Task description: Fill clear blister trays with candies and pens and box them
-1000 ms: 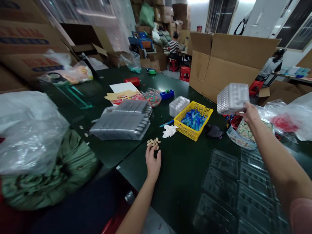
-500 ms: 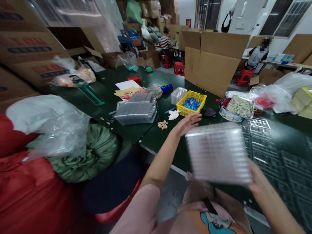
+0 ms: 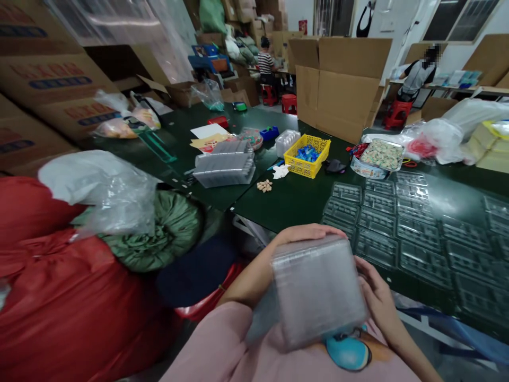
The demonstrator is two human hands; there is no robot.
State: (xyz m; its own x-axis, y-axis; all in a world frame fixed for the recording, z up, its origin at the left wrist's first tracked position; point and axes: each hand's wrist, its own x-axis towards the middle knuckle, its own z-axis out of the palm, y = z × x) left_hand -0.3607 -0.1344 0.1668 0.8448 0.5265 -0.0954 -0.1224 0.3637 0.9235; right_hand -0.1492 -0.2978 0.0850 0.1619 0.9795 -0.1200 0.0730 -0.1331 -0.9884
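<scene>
A stack of clear plastic blister trays [image 3: 320, 292] is held close against my body, just off the table's front edge. Across its far top edge lies my left hand [image 3: 312, 232], fingers together and resting along the stack. My right hand [image 3: 374, 286] grips the right side, with part of its fingers hidden behind the trays. To the right, several clear plastic trays [image 3: 417, 231] lie spread in rows on the dark green table [image 3: 294, 204].
A yellow basket [image 3: 305, 168] holds blue pieces. Near it are a small pile of beige pieces [image 3: 264, 185], another stack of clear trays [image 3: 225, 172] and a tin with a patterned lid [image 3: 382, 156]. Red sacks [image 3: 99, 297] crowd my left. A cardboard box [image 3: 338, 90] stands at the back.
The tray stack has come down and nearer to my body. My left hand, held apart from it before, now rests on its top edge. The right hand has moved inward with it.
</scene>
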